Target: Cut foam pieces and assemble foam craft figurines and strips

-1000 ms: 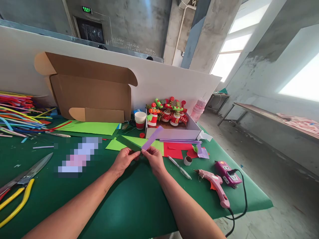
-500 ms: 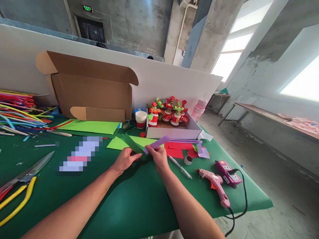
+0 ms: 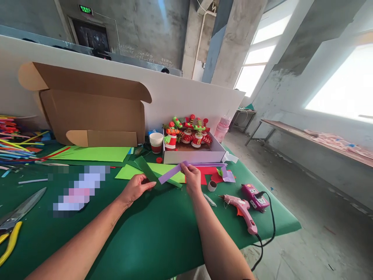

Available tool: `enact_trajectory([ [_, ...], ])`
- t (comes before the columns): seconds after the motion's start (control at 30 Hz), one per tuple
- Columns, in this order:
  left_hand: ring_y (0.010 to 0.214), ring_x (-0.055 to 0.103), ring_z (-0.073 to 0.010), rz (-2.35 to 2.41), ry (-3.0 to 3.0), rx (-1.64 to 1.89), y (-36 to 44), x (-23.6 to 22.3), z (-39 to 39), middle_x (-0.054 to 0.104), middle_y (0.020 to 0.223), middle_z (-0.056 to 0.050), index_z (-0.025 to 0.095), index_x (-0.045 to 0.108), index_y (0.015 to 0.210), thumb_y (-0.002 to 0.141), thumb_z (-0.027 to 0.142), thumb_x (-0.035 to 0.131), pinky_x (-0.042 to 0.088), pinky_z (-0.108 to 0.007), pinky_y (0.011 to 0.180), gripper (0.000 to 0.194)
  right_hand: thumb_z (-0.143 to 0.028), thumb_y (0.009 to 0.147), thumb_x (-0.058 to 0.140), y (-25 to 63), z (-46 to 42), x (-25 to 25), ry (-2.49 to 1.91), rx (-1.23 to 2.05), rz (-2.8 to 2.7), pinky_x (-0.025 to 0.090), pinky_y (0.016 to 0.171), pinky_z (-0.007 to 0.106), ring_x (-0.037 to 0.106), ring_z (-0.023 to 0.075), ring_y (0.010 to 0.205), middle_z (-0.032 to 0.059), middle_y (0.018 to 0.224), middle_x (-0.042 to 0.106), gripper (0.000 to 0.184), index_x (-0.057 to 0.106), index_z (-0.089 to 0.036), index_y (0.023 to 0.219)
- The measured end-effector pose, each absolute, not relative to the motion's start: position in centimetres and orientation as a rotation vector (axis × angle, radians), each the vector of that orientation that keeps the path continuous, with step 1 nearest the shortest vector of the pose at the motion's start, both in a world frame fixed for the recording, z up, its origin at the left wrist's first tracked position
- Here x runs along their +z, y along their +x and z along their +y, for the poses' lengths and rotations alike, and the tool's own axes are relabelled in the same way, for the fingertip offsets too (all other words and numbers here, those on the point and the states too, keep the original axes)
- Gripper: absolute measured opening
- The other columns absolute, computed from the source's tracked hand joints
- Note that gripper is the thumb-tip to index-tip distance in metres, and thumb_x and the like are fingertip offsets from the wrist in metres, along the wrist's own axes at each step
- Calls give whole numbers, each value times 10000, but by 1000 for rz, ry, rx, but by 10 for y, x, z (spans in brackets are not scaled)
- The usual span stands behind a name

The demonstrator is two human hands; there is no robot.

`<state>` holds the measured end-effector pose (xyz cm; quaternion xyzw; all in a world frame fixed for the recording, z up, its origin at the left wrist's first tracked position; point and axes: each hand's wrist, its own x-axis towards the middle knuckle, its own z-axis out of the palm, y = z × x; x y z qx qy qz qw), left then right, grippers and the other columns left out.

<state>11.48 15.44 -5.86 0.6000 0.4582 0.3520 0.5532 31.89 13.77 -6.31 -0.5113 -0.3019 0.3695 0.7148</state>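
Note:
A dark green paper strip (image 3: 145, 168) is pinched between the thumb and fingers of my left hand (image 3: 132, 191), tilted up to the left. My right hand (image 3: 192, 177) grips a purple paper strip (image 3: 171, 173) near its upper right end. The purple strip's free end points down left towards the green strip, with a small gap between them. Behind it, another dark green strip (image 3: 176, 184) lies by a light green sheet (image 3: 125, 172). Red paper (image 3: 205, 171) and a small paper ring (image 3: 212, 186) are just right of my right hand.
A pink glue gun (image 3: 241, 207) with its cord lies at the right, beside a purple box (image 3: 255, 197). Behind stand paper cups (image 3: 156, 142) and a white box (image 3: 192, 157) of red and green crafts. Large scissors (image 3: 23, 212) and colourful pipe cleaners (image 3: 17, 144) are at the left.
My right hand has shifted from the purple strip's lower end to its upper end. The strips, close together before, are now slightly apart. The view has turned a little right.

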Motion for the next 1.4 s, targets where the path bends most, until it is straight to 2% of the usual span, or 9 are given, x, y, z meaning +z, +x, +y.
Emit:
enact_trajectory([
  [0.27, 570, 571, -195, 1083, 1423, 806, 107, -55, 158, 657, 535, -21, 216, 625, 506, 478, 436, 806, 446, -317, 590, 287, -438, 476, 867, 336, 135, -60, -1046, 799, -514, 461, 654, 278, 518, 116, 611, -1, 625, 671, 342, 762, -176, 670],
  [0.4, 579, 573, -183, 1118, 1313, 948, 104, -57, 163, 641, 510, -16, 210, 608, 497, 478, 469, 798, 469, -336, 684, 322, -493, 511, 865, 338, 135, -60, -990, 861, -425, 482, 628, 259, 523, 99, 582, 13, 647, 679, 379, 755, -173, 681],
  [0.53, 595, 576, -176, 1043, 1230, 1011, 107, -58, 161, 639, 519, -12, 202, 627, 521, 477, 476, 812, 479, -338, 727, 334, -575, 623, 800, 313, 130, -63, -1013, 1099, -640, 500, 636, 261, 541, 97, 569, 36, 698, 689, 427, 769, -165, 742],
  [0.7, 594, 546, -162, 965, 1301, 899, 113, -59, 153, 647, 566, 0, 192, 670, 588, 517, 417, 810, 450, -298, 632, 275, -504, 613, 819, 274, 121, -74, -1104, 1192, -1016, 471, 642, 276, 562, 131, 609, 24, 713, 701, 383, 784, -171, 800],
  [0.83, 569, 504, -149, 935, 1378, 804, 117, -59, 150, 617, 547, 6, 188, 647, 556, 528, 402, 795, 413, -282, 577, 261, -461, 689, 763, 271, 121, -79, -1159, 987, -1145, 473, 676, 313, 608, 187, 680, 45, 706, 710, 281, 781, -183, 730],
  [0.97, 567, 511, -153, 954, 1352, 781, 118, -56, 150, 631, 561, 1, 188, 658, 593, 497, 402, 802, 417, -289, 579, 275, -375, 766, 703, 284, 123, -75, -1199, 786, -1231, 479, 719, 311, 633, 195, 735, 31, 727, 719, 177, 786, -230, 706],
  [1.2, 593, 551, -179, 1031, 1415, 806, 112, -59, 154, 638, 567, -15, 197, 620, 578, 521, 483, 781, 430, -324, 620, 333, -390, 819, 637, 308, 127, -68, -1305, 538, -1269, 452, 649, 275, 593, 173, 686, 19, 683, 680, 230, 791, -232, 753],
  [1.4, 612, 568, -189, 1022, 1442, 805, 108, -62, 158, 649, 584, -21, 199, 629, 584, 530, 483, 779, 446, -342, 651, 326, -442, 813, 625, 324, 129, -66, -1286, 388, -1178, 437, 633, 270, 562, 163, 664, 19, 665, 639, 297, 748, -206, 682],
])
